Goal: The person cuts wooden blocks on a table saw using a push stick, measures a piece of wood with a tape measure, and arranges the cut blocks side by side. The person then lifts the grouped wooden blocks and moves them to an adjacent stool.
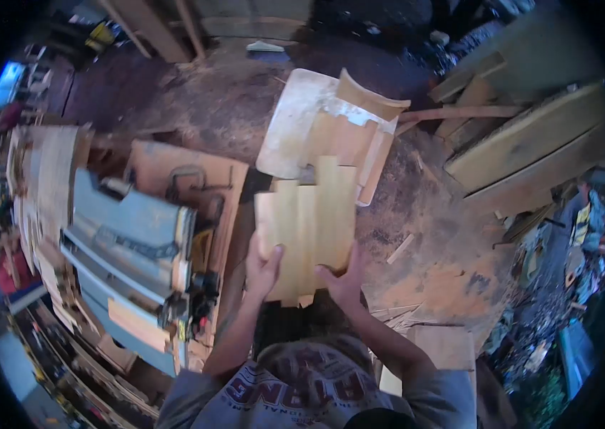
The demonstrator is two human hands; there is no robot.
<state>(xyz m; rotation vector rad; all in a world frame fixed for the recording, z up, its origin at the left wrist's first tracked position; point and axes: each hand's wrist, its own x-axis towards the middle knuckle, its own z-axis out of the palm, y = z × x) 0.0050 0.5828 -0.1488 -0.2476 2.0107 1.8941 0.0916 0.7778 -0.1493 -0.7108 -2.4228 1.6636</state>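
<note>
Both my hands hold a panel of wooden strips (306,229) in front of my body. The strips lie side by side, and their ends are uneven at top and bottom. My left hand (265,268) grips the panel's left edge, thumb on top. On the right edge my right hand (344,279) does the same, its thumb lying across the face; the other fingers of both hands are mostly hidden behind the wood. Beyond the panel's far end stands a pale, worn surface (295,114) like a chair seat, carrying more wood pieces (349,139).
To my left is a grey machine table (127,222), with a C-clamp (191,179) on a wooden board nearby. Thick planks (531,143) lean at the right. Wood scraps (400,248) and sawdust are on the floor, and a brush (265,47) lies at the back.
</note>
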